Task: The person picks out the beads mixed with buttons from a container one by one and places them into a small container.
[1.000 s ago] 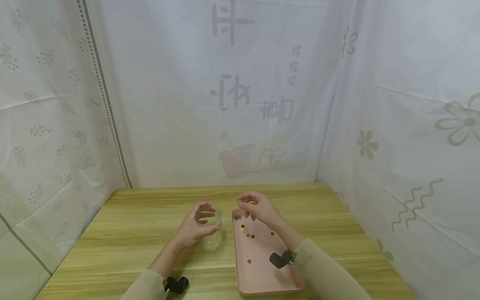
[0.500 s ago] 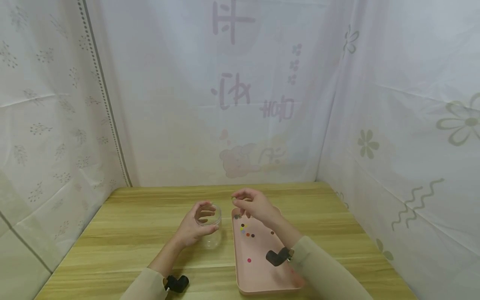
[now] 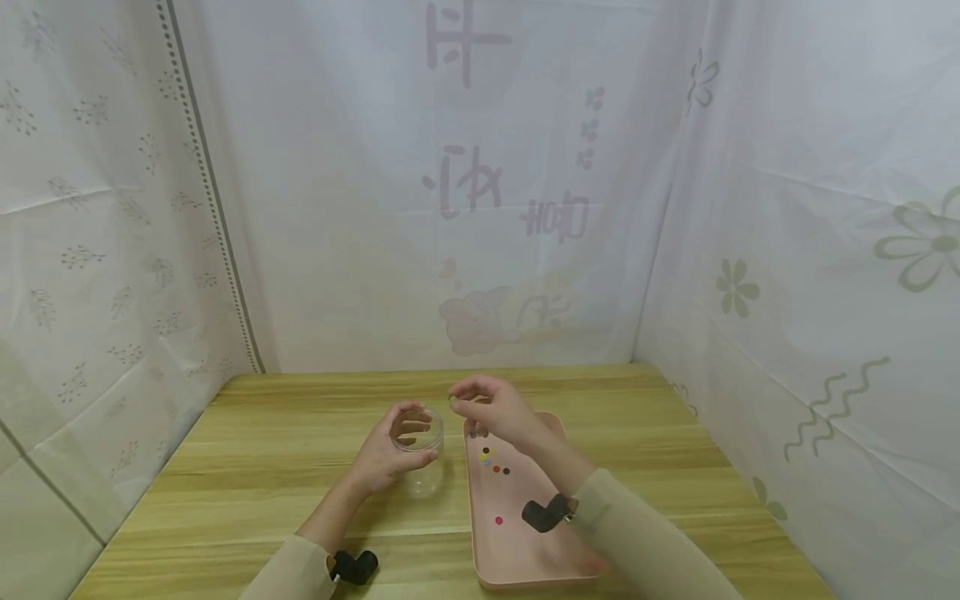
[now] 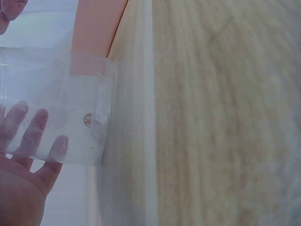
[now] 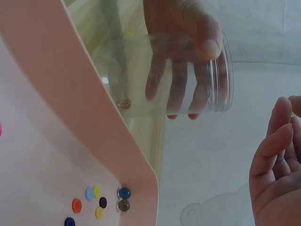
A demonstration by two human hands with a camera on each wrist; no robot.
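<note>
My left hand (image 3: 381, 458) grips a clear plastic jar (image 3: 425, 479) near its open rim, thumb on the near side and fingers round the far side. The jar stands upright on the table. One amber marble (image 5: 124, 103) lies at its bottom. Just right of the jar mouth and a little above it, my right hand (image 3: 498, 414) pinches a small greenish marble (image 3: 452, 400) between thumb and index finger; the fingertips hide most of it. A pink tray (image 3: 476, 546) lies below the right forearm.
In the tray are a blue marble (image 5: 124, 193), a grey-brown marble (image 5: 123, 205) and several buttons, among them an orange-red button (image 5: 76, 205) and a pink button (image 3: 498, 521). The wooden table (image 3: 300, 417) is bounded by white printed curtains (image 3: 360, 250) on three sides.
The right hand has moved left, from over the tray's far end toward the jar mouth, carrying the greenish marble. My left hand and the jar have stayed in place.
</note>
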